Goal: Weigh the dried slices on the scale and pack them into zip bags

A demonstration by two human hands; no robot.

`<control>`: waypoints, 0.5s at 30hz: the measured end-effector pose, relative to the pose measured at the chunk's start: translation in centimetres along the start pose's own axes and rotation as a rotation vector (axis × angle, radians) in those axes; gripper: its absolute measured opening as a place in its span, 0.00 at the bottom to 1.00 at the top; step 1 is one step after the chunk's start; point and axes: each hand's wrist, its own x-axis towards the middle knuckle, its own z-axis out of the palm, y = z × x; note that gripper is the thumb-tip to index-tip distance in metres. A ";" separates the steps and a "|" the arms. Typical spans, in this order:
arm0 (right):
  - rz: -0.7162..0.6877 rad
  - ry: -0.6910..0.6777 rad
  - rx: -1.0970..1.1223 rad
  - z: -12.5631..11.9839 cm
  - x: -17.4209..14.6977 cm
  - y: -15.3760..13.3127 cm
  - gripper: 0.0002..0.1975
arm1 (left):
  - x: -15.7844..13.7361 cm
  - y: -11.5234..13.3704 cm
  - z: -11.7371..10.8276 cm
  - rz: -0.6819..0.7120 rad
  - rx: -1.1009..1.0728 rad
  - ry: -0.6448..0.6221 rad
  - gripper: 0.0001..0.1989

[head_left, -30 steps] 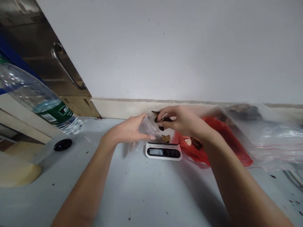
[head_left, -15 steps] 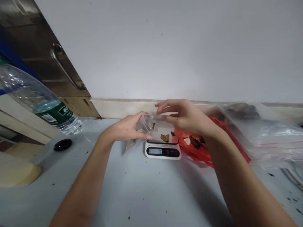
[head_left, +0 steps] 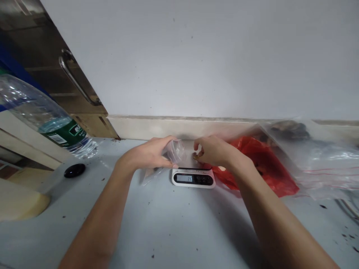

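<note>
My left hand [head_left: 153, 154] grips a clear plastic bag [head_left: 177, 150], its mouth over the left part of the white digital scale [head_left: 193, 179]. The lower end of the bag hangs to the left of the scale, with pale and brown bits showing inside. Above the scale's plate, my right hand [head_left: 211, 150] pinches a small brown dried piece [head_left: 195, 157] between thumb and fingers. The scale's display is lit. Close by on the right, a red plastic bag [head_left: 266, 170] lies open, partly behind my right forearm.
Clear zip bags [head_left: 328, 160], one with dark pieces in it, lie at the right. A large water bottle [head_left: 61, 130] leans in from the left, near a black oval object [head_left: 74, 170]. The white wall [head_left: 196, 59] rises behind the table.
My right hand has come down onto the scale plate and closed on a brown piece. The left hand still holds the clear bag, and the display reading has changed.
</note>
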 end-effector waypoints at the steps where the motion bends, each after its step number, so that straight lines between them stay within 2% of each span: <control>1: -0.007 0.010 0.012 0.1 0.2 0.2 0.12 | 0.0 0.1 0.0 -0.013 0.007 0.002 0.39; 5: -0.017 0.044 0.076 0.5 0.7 0.6 0.08 | 0.0 0.2 0.3 -0.018 0.048 0.002 0.40; 10: -0.036 0.053 0.172 0.1 0.8 0.8 0.08 | 0.1 0.2 0.4 -0.049 0.062 -0.031 0.43; 13: -0.075 0.055 0.359 -0.6 0.4 0.9 0.09 | 0.1 0.3 0.4 -0.042 0.079 -0.022 0.39; 15: -0.157 0.029 0.548 -1.1 -0.1 0.8 0.09 | 0.1 0.4 0.4 -0.017 0.072 -0.009 0.36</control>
